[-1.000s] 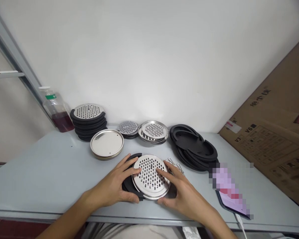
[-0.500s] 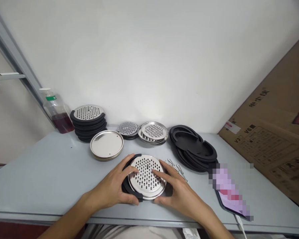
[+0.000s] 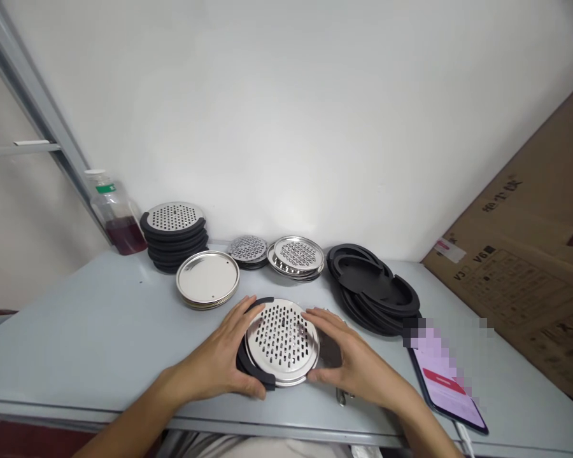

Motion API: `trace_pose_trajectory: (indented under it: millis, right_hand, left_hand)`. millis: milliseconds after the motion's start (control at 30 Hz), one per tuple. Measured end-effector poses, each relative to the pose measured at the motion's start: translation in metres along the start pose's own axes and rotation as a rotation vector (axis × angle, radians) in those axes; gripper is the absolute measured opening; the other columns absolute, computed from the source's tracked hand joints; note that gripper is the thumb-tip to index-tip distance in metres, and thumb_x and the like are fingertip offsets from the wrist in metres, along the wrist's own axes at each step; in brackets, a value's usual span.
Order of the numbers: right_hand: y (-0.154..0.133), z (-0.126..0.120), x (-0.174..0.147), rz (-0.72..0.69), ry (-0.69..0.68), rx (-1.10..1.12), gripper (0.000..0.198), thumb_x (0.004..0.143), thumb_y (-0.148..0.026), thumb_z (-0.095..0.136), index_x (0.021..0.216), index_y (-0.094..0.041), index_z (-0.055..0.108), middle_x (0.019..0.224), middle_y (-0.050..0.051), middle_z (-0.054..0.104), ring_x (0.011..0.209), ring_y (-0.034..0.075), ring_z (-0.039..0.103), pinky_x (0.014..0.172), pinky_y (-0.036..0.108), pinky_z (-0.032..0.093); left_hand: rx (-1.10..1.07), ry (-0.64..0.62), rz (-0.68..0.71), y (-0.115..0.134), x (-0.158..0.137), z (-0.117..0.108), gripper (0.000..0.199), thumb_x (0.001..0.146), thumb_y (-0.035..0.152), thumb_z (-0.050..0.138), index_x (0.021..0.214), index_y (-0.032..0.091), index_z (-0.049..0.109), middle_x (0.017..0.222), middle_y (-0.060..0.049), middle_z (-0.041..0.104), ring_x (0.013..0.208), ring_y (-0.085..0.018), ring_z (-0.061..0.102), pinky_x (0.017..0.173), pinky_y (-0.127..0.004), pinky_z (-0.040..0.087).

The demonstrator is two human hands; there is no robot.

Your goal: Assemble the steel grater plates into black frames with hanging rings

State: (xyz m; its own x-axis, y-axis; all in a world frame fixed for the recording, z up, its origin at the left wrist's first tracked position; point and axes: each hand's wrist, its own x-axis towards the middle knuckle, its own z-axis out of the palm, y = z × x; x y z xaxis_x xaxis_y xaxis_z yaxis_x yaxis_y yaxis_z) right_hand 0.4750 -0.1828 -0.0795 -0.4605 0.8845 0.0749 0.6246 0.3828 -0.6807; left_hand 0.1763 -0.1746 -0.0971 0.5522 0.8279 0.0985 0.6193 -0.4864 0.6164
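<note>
A round metal grater disc (image 3: 282,338), full of small raised slots, lies flat near the table's front edge. Around its left side runs a curved black holder (image 3: 258,376). My left hand (image 3: 219,356) grips that holder from the left, thumb at the front and fingers at the back. From the right, my right hand (image 3: 356,356) spans the disc's bare edge, fingers at the back and thumb at the front. A second bright rim shows just under the disc. Small shiny metal pieces (image 3: 340,397) peek out below my right hand, mostly hidden by it.
Behind stand a stack of assembled graters (image 3: 174,217), plain metal discs (image 3: 207,277), a small grater pile (image 3: 248,248), more grater discs (image 3: 298,254) and black holders (image 3: 372,286). A phone (image 3: 446,381) with a cable, a cardboard box (image 3: 525,254) and a bottle (image 3: 124,232) flank them.
My fingers have drawn back from the disc's slotted face to its edges. The view has shifted slightly, so the things on the table sit a little further right.
</note>
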Motion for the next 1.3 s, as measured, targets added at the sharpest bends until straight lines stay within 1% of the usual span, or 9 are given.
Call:
trace_pose_trajectory:
  millis: [167,300,433,667,800,933,1033,1133,1300]
  right_hand:
    - [0.002,-0.007,0.010,-0.050,-0.039,0.041,0.091,0.064,-0.041,0.082,0.144,-0.028,0.041,0.151,0.010,0.038,0.139,0.031,0.033,0.116,0.046,0.025]
    - [-0.001,0.000,0.013,-0.095,0.001,0.069,0.095,0.061,-0.042,0.085,0.144,-0.029,0.040,0.148,0.009,0.040,0.137,0.032,0.036,0.115,0.048,0.027]
    - [-0.003,0.010,0.012,-0.121,0.053,0.055,0.095,0.062,-0.044,0.084,0.144,-0.029,0.038,0.146,0.009,0.043,0.136,0.032,0.037,0.114,0.049,0.029]
    - [-0.008,0.016,0.013,-0.152,0.092,0.026,0.098,0.062,-0.048,0.083,0.146,-0.029,0.035,0.145,0.009,0.043,0.134,0.031,0.038,0.113,0.047,0.030]
    - [-0.005,0.017,0.012,-0.122,0.108,0.022,0.099,0.061,-0.049,0.083,0.146,-0.028,0.035,0.147,0.011,0.041,0.136,0.032,0.036,0.113,0.050,0.029]
    - [-0.002,0.017,0.012,-0.084,0.089,0.027,0.101,0.061,-0.048,0.083,0.147,-0.029,0.034,0.149,0.010,0.040,0.138,0.033,0.033,0.114,0.052,0.026]
    - [-0.002,0.015,0.012,-0.081,0.081,0.063,0.100,0.061,-0.045,0.084,0.147,-0.030,0.034,0.149,0.009,0.040,0.137,0.032,0.036,0.114,0.050,0.028]
    - [-0.001,0.016,0.012,-0.077,0.103,0.076,0.102,0.058,-0.044,0.085,0.146,-0.029,0.036,0.148,0.009,0.043,0.135,0.032,0.040,0.113,0.049,0.030]
    - [0.001,0.021,0.011,0.005,0.103,0.045,0.108,0.054,-0.049,0.086,0.147,-0.029,0.035,0.150,0.011,0.039,0.140,0.038,0.030,0.115,0.057,0.022]
  left_hand:
    - [0.009,-0.022,-0.024,0.000,-0.001,0.000,0.120,0.057,0.067,0.077,0.153,0.030,0.014,0.161,-0.011,0.002,0.146,-0.039,0.004,0.117,-0.057,0.017]
    - [0.044,-0.029,-0.043,0.000,-0.002,0.000,0.118,0.057,0.065,0.077,0.152,0.031,0.015,0.162,-0.008,0.002,0.147,-0.038,0.005,0.118,-0.055,0.017]
    - [0.072,-0.015,-0.023,-0.002,-0.001,0.002,0.119,0.058,0.066,0.077,0.153,0.031,0.015,0.162,-0.006,0.003,0.147,-0.037,0.005,0.118,-0.054,0.018]
    - [0.080,0.036,0.025,-0.007,0.000,0.007,0.128,0.057,0.068,0.076,0.154,0.025,0.003,0.160,-0.013,0.011,0.146,-0.038,0.011,0.118,-0.055,0.018]
    - [0.069,0.065,0.034,-0.006,0.000,0.008,0.130,0.055,0.065,0.079,0.154,0.024,0.004,0.159,-0.014,0.014,0.145,-0.040,0.014,0.117,-0.056,0.020]
    - [0.065,0.076,0.017,-0.004,0.000,0.007,0.131,0.053,0.061,0.082,0.154,0.026,0.005,0.159,-0.013,0.016,0.145,-0.040,0.015,0.117,-0.058,0.022]
    - [0.062,0.074,0.009,-0.002,0.000,0.007,0.133,0.052,0.062,0.082,0.154,0.026,0.004,0.159,-0.013,0.016,0.144,-0.040,0.016,0.117,-0.058,0.021]
    - [0.057,0.081,-0.001,-0.001,0.001,0.007,0.134,0.051,0.061,0.083,0.154,0.026,0.005,0.159,-0.013,0.018,0.144,-0.040,0.017,0.117,-0.058,0.022]
    - [0.055,0.095,0.008,-0.003,0.001,0.009,0.132,0.050,0.059,0.084,0.153,0.028,0.008,0.158,-0.012,0.020,0.144,-0.040,0.018,0.117,-0.057,0.023]
